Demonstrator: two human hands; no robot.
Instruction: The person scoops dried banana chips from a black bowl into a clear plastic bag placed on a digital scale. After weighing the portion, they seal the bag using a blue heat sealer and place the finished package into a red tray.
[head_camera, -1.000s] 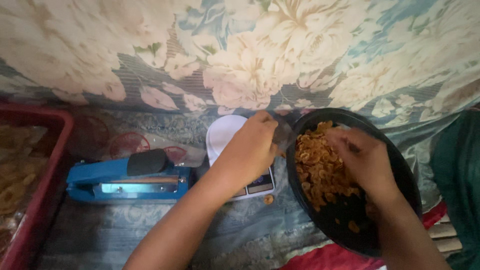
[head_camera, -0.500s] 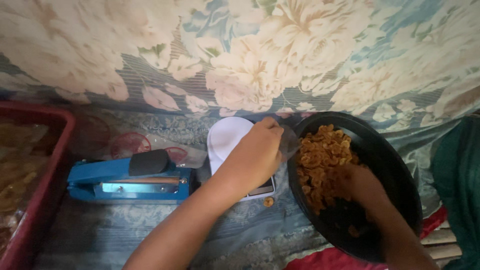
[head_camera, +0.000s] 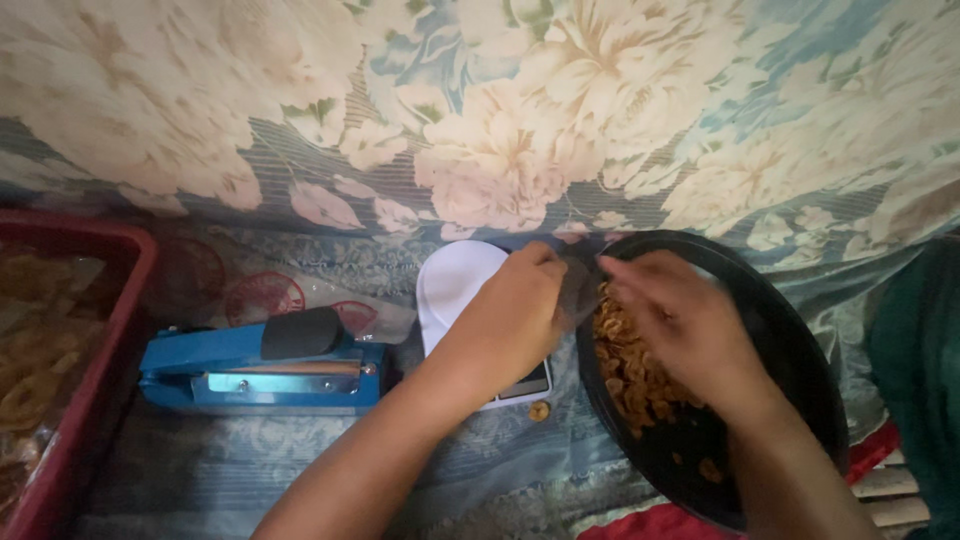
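Floral cloth (head_camera: 500, 150), soft and creased: draped behind and beneath everything. Red plastic crate (head_camera: 95, 330): set at the left edge. Round black pan (head_camera: 790, 370): golden fried snacks (head_camera: 630, 370) heaped inside. Blue heat sealer (head_camera: 260, 365). White scale (head_camera: 450, 290). Left hand (head_camera: 505, 320): a clear bag (head_camera: 578, 290) is pinched at the pan's rim. Right hand (head_camera: 680, 325): curled over snacks; grip cannot be told.
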